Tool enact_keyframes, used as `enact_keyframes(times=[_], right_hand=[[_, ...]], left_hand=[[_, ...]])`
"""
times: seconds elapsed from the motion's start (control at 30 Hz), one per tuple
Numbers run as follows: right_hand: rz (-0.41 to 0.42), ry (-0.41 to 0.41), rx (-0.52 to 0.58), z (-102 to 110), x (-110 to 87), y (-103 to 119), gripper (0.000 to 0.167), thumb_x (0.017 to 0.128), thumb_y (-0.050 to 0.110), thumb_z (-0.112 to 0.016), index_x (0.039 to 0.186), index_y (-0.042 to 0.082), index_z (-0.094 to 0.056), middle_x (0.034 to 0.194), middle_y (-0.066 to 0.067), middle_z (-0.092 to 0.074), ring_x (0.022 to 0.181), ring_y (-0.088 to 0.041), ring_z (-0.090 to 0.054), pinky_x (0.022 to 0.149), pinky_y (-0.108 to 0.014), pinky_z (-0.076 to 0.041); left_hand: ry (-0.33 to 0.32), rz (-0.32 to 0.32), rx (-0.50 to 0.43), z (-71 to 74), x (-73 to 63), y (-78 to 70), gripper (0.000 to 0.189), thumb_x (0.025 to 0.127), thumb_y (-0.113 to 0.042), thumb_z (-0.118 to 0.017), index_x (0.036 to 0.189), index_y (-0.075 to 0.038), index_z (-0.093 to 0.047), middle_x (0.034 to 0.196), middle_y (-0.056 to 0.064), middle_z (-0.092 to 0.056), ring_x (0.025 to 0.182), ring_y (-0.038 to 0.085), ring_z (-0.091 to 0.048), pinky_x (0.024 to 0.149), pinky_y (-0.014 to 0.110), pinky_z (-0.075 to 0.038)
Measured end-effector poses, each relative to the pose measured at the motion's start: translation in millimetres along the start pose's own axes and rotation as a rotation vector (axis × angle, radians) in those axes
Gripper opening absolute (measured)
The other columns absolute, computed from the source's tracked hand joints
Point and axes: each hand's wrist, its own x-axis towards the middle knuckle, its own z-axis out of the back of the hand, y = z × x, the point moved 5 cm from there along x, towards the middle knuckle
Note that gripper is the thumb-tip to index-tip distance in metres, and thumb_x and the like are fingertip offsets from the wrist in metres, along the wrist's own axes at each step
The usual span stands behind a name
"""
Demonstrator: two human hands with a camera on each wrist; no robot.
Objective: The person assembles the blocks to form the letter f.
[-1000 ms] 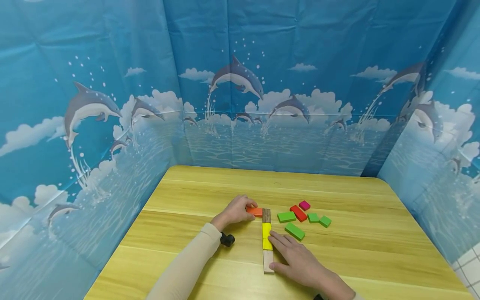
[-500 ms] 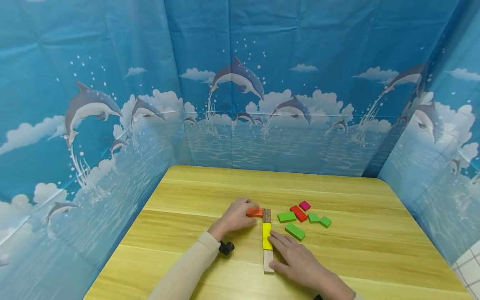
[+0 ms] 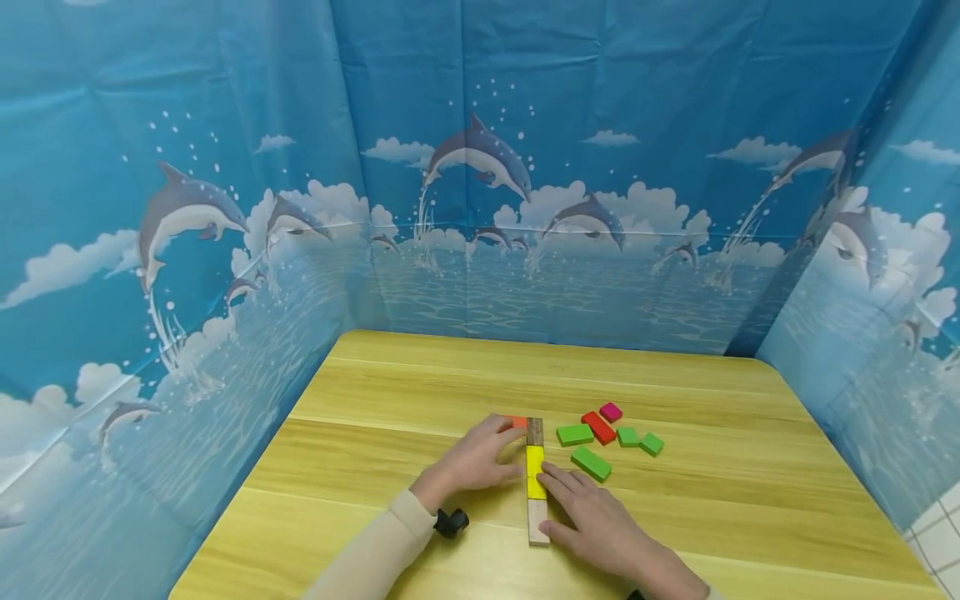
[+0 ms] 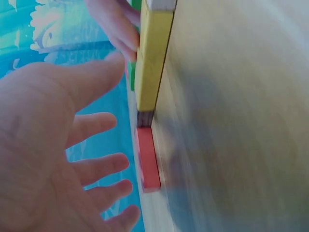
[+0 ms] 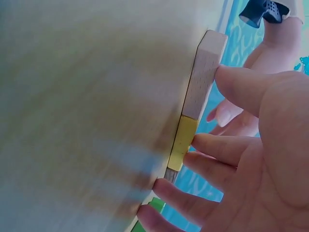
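Note:
A straight row of flat blocks lies on the table: a pale wooden block (image 3: 537, 523) nearest, yellow blocks (image 3: 535, 472) in the middle, a dark brown block (image 3: 535, 432) at the far end. An orange-red block (image 4: 148, 159) extends left from the brown one, partly hidden by my left hand in the head view. My left hand (image 3: 480, 457) is left of the row, fingers spread and holding nothing. My right hand (image 3: 592, 518) lies along the row's right side; its extended fingertips touch the yellow part and its thumb (image 5: 236, 79) touches the pale block.
Right of the row lie loose green blocks (image 3: 591, 463), a red block (image 3: 598, 427) and a small magenta block (image 3: 611, 412). A blue dolphin-print curtain (image 3: 420, 283) stands behind and beside the wooden table (image 3: 360, 433). A black wrist device (image 3: 452, 523) sits at my left wrist.
My left hand has let go of the orange-red block and moved nearer and right, toward the yellow blocks. My right hand and the row have stayed put.

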Motion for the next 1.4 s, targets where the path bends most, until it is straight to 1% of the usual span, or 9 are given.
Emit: enact_keyframes(times=[0.17, 0.33, 0.4, 0.53, 0.73, 0.93, 1.17, 1.27, 1.4], right_hand=[[-0.013, -0.021, 0.034, 5, 0.2, -3, 0.069, 0.099, 0.05, -0.06, 0.154, 0.011, -0.043, 0.16, -0.007, -0.036, 0.142, -0.036, -0.038, 0.104, -0.062, -0.039], [-0.066, -0.061, 0.036, 17, 4.3, -11, 0.066, 0.098, 0.047, -0.063, 0.154, 0.015, -0.045, 0.158, -0.008, -0.039, 0.14, -0.031, -0.043, 0.102, -0.058, -0.044], [-0.082, -0.085, 0.026, 23, 6.4, -14, 0.062, 0.097, 0.043, -0.067, 0.151, 0.016, -0.049, 0.153, -0.007, -0.045, 0.136, -0.03, -0.048, 0.099, -0.056, -0.047], [-0.098, -0.152, 0.005, 33, 10.4, -22, 0.051, 0.094, 0.036, -0.073, 0.139, 0.016, -0.061, 0.135, -0.002, -0.06, 0.123, -0.026, -0.057, 0.094, -0.051, -0.052], [-0.138, -0.219, -0.006, 44, 15.2, -39, 0.044, 0.09, 0.03, -0.079, 0.129, 0.014, -0.068, 0.117, -0.003, -0.065, 0.105, -0.024, -0.063, 0.083, -0.046, -0.055], [-0.21, -0.226, 0.005, 47, 17.1, -59, 0.045, 0.088, 0.026, -0.081, 0.129, 0.012, -0.068, 0.118, -0.008, -0.066, 0.099, -0.025, -0.065, 0.076, -0.045, -0.056], [-0.274, -0.208, 0.004, 42, 16.3, -70, 0.047, 0.085, 0.025, -0.084, 0.127, 0.011, -0.069, 0.106, -0.005, -0.066, 0.083, -0.015, -0.061, 0.062, -0.032, -0.052], [-0.292, -0.202, -0.007, 40, 16.8, -72, 0.047, 0.083, 0.025, -0.084, 0.126, 0.01, -0.07, 0.103, -0.004, -0.066, 0.083, -0.014, -0.062, 0.063, -0.033, -0.053], [-0.296, -0.195, -0.034, 38, 17.8, -73, 0.046, 0.082, 0.025, -0.085, 0.123, 0.009, -0.072, 0.105, -0.006, -0.067, 0.086, -0.018, -0.065, 0.067, -0.038, -0.056]], left_hand=[[0.059, -0.004, -0.02, -8.2, -6.6, -7.9, 0.08, 0.093, -0.058, -0.065, 0.157, -0.018, -0.039, 0.163, 0.017, -0.025, 0.151, 0.039, -0.016, 0.117, 0.057, -0.021], [0.077, -0.006, -0.011, -11.7, -10.5, -11.3, 0.093, 0.087, -0.068, -0.063, 0.16, -0.021, -0.031, 0.166, 0.018, -0.016, 0.152, 0.039, -0.008, 0.117, 0.061, -0.016], [0.077, 0.007, -0.013, -12.7, -10.6, -10.4, 0.095, 0.086, -0.07, -0.063, 0.161, -0.022, -0.029, 0.166, 0.017, -0.014, 0.152, 0.039, -0.006, 0.117, 0.062, -0.015], [0.067, 0.034, -0.024, -15.0, -8.3, -8.0, 0.097, 0.085, -0.072, -0.062, 0.161, -0.024, -0.027, 0.167, 0.016, -0.011, 0.153, 0.038, -0.004, 0.117, 0.062, -0.015], [0.082, 0.052, -0.035, -16.8, -7.2, -6.6, 0.1, 0.084, -0.073, -0.063, 0.162, -0.023, -0.025, 0.167, 0.016, -0.009, 0.153, 0.038, -0.001, 0.117, 0.064, -0.012], [0.127, 0.039, 0.001, -20.0, -8.2, -6.8, 0.109, 0.081, -0.077, -0.063, 0.164, -0.024, -0.017, 0.168, 0.016, -0.003, 0.152, 0.04, 0.004, 0.116, 0.067, -0.008], [0.137, 0.033, 0.015, -23.5, -7.0, -7.1, 0.11, 0.079, -0.082, -0.059, 0.164, -0.027, -0.014, 0.168, 0.015, 0.001, 0.152, 0.041, 0.006, 0.115, 0.068, -0.004], [0.151, 0.036, 0.022, -24.6, -7.1, -6.8, 0.109, 0.08, -0.081, -0.059, 0.164, -0.028, -0.013, 0.168, 0.015, 0.002, 0.152, 0.041, 0.007, 0.115, 0.068, -0.003], [0.172, 0.046, 0.026, -24.5, -8.7, -6.3, 0.11, 0.08, -0.081, -0.06, 0.164, -0.03, -0.011, 0.168, 0.014, 0.002, 0.152, 0.04, 0.008, 0.116, 0.067, -0.002]])
